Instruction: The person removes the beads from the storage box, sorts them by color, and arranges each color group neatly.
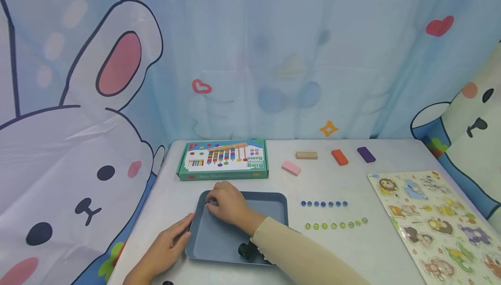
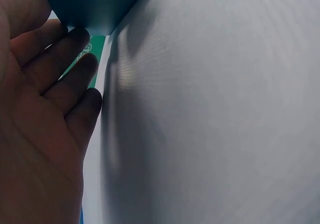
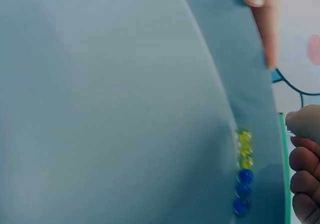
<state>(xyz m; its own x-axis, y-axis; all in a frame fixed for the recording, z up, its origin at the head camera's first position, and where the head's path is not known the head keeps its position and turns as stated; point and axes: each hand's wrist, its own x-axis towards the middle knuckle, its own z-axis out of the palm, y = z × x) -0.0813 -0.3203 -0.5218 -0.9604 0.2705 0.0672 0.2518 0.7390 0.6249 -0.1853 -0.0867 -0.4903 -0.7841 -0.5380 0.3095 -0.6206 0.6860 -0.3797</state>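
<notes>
Tray: a shallow blue-grey tray with rounded corners [image 1: 219,241] is set on the white-covered table [image 1: 156,198], in front of the box.
Left hand: the tray's left rim is touched by the fingertips of the left hand [image 1: 164,248]; its fingers are extended, with slight gaps between them.
Right hand: the right hand [image 1: 228,204] is held over the tray's far left corner, fingers curled and thumb brought towards the forefinger — whether anything is pinched cannot be told.
Beads in tray: three clear yellow round beads [image 3: 245,149] and three clear blue round beads [image 3: 243,190] are seen in one touching line along the foot of the tray's wall, near the right hand.
Bead rows: to the right of the tray, a spaced row of blue beads [image 1: 323,204] is laid out, with a row of yellow-green beads [image 1: 334,226] nearer the edge.
Box: a flat green printed cardboard box [image 1: 223,159] is placed behind the tray.
Blocks: pink [image 1: 291,168], light wooden [image 1: 306,155], orange-red [image 1: 339,157] and purple [image 1: 366,155] oblong blocks are scattered to its right.
Board: a pale board with cartoon animals [image 1: 430,224] is laid at the far right.
</notes>
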